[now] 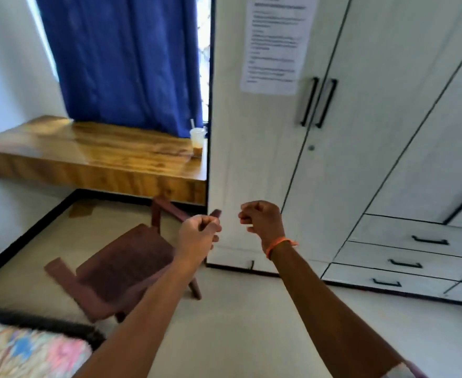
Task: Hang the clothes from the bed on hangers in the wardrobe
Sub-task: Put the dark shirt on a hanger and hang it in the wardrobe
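Both arms reach toward the closed white wardrobe [347, 132]; the left hand [198, 234] and right hand [261, 221] are curled into loose fists, seemingly holding nothing. The bed [25, 347], a patterned blur, sits lower left, behind a wooden chair [120, 266]

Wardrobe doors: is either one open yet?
No, both doors of the wardrobe are shut, their black handles side by side, while the left hand and right hand hang empty in front.

A wooden desk [93, 156] carries a plastic cup [197, 140] at its right end.
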A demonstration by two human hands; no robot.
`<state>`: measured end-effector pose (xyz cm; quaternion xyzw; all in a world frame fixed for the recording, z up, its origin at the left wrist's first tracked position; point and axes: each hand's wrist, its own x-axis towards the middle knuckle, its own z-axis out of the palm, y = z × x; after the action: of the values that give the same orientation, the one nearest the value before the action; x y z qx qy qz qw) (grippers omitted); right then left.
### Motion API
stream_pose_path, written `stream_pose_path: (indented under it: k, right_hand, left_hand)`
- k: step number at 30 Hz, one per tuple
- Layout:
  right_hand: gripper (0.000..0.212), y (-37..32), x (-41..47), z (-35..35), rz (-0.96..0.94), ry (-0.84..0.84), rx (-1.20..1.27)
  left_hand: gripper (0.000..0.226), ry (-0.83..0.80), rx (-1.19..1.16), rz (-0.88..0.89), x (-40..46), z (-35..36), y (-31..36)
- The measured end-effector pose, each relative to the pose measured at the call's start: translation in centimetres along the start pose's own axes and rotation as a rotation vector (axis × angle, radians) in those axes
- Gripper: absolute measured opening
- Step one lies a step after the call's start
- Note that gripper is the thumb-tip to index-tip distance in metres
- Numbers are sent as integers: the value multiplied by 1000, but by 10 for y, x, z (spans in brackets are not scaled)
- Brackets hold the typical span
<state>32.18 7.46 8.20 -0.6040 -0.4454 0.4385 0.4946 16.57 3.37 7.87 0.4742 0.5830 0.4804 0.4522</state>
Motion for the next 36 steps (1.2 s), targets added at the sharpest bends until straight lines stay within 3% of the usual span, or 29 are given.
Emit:
stream_pose_path:
  k: [9, 16, 19, 22, 26, 32, 36]
  right_hand:
    - [7, -57, 241, -155, -172, 283, -38]
    - [54, -113, 387, -199, -239, 409, -110]
    - [50, -118, 419, -203, -229, 440, -60]
    - [26, -115, 441, -211, -291, 406, -34]
    - [40, -101, 456, -222, -308, 360, -47]
    - [41, -84, 384, -224, -449, 498, -21]
    - [41, -62, 321, -249, -519, 582, 45]
  left_hand:
    - [10, -48, -22, 51, 145, 203, 94]
    - [15, -30, -9, 100, 239, 299, 144]
    - [18, -14, 33, 105, 265, 319, 150]
    - [23, -6, 70, 118, 285, 330, 153]
    - [32, -20, 131, 141, 297, 341, 154]
    - [48, -99, 120, 253, 272, 375, 160]
    - [36, -119, -8, 377, 226, 392, 168]
